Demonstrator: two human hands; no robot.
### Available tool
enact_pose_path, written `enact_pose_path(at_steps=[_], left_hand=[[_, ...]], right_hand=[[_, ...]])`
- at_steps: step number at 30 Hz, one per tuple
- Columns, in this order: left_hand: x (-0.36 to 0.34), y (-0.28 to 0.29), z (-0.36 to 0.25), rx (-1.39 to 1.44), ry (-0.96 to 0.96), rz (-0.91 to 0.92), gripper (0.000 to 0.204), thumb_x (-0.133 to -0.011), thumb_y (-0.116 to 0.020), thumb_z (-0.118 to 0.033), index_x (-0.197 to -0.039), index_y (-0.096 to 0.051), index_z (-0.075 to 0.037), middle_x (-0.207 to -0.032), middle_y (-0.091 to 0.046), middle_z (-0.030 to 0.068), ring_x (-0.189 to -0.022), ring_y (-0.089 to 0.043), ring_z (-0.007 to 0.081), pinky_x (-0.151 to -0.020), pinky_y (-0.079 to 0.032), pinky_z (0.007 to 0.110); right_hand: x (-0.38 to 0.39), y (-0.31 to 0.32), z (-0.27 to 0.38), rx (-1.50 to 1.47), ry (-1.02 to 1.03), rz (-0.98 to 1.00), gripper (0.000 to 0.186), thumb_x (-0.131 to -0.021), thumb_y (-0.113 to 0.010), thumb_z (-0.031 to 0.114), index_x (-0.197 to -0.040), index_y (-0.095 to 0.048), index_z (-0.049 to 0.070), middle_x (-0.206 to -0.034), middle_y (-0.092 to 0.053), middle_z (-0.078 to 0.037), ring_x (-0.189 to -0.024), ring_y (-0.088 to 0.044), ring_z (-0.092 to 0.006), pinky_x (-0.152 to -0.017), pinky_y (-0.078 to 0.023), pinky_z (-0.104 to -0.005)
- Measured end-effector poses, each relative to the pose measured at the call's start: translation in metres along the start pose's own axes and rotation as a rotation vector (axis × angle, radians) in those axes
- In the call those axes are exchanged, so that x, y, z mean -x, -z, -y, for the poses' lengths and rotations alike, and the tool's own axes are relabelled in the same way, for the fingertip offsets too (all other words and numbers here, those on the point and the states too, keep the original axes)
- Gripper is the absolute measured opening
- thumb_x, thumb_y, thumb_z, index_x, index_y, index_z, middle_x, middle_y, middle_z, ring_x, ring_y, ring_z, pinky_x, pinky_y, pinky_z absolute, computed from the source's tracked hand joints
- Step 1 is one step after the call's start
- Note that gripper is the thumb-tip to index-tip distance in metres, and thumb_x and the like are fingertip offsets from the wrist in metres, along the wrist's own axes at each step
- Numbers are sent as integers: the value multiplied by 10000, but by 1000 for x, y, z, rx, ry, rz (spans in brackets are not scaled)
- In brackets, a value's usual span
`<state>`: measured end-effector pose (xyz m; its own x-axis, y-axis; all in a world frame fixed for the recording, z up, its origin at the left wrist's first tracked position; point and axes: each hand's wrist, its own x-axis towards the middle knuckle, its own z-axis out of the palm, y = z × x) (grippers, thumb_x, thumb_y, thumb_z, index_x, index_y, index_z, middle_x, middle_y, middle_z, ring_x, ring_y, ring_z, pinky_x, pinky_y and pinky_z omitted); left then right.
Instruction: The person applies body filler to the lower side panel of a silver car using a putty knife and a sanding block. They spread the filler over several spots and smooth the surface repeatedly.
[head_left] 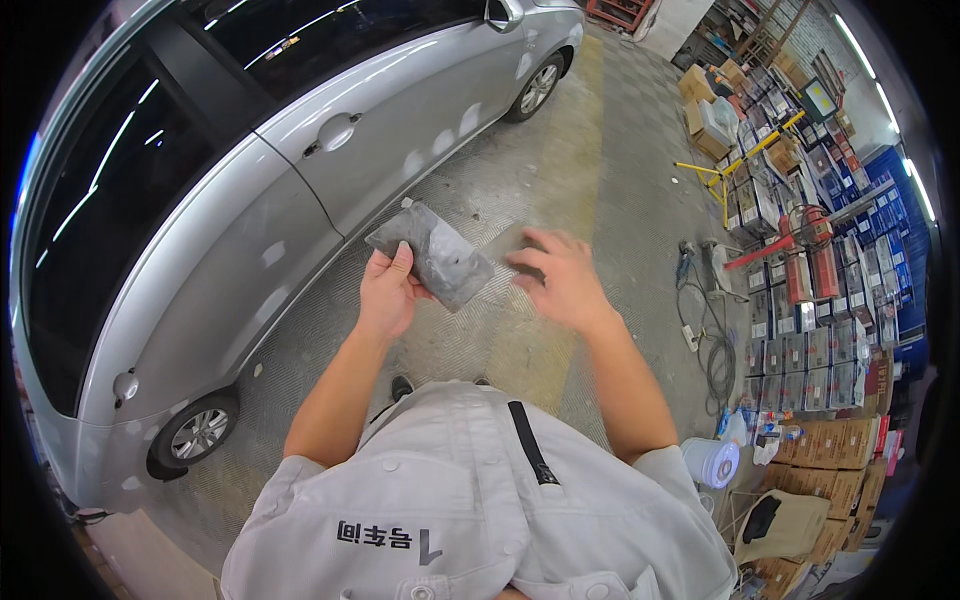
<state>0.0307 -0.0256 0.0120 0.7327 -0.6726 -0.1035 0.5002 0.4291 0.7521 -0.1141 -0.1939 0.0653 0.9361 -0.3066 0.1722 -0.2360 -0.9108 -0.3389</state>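
Grey and smeared, a flat plate [450,262] lies in front of you, pinched at its near-left edge by your left hand [388,295]. Its long axis slants from far left to near right — toward your right hand [562,278], which is apart from it, blurred; whether it grips anything, you cannot tell. Dark lettering [385,537] marks your pale shirt [480,460]; stacked cartons [830,440] carry print too small to read.

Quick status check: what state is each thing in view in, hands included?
Left hand: gripping the grey board.
Grey board: held up, tilted, smeared.
Right hand: raised, apart from the board, blurred; grip unclear.
Car doors: shut.
Black cable: loosely looped on the floor.
Ceiling lights: lit.
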Motion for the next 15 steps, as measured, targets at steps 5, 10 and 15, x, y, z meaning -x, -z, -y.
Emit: enact_pose_path(at_steps=[5, 10, 15], left_hand=[[-4, -1, 2, -67, 20, -5, 194, -947, -420, -208, -1028, -529, -70, -898, -633, 78, -676, -641, 175, -508, -543, 314], [-2, -7, 8, -243, 30, -144, 199, -944, -426, -201, -999, -538, -47, -869, -633, 81, -665, -638, 171, -513, -542, 304], [-1, -7, 10, -275, 50, -129, 187, -940, -432, -197, -1011, -531, -55, -875, -638, 74, -671, -640, 165, -503, -534, 294]], right_hand=[[-2, -4, 1, -98, 234, -238, 283, -720, -670, 180, -998, -650, 226, -1194, -515, -61, -1077, -456, -307, -908, -321, -454], [0, -5, 13, -43, 252, -99, 258, -716, -671, 190, -971, -660, 225, -1168, -528, -57, -1061, -455, -301, -900, -325, -434], [-1, -1, 15, -18, 232, 14, 242, -710, -669, 145, -947, -669, 192, -1154, -540, -78, -1024, -487, -304, -887, -361, -413]])
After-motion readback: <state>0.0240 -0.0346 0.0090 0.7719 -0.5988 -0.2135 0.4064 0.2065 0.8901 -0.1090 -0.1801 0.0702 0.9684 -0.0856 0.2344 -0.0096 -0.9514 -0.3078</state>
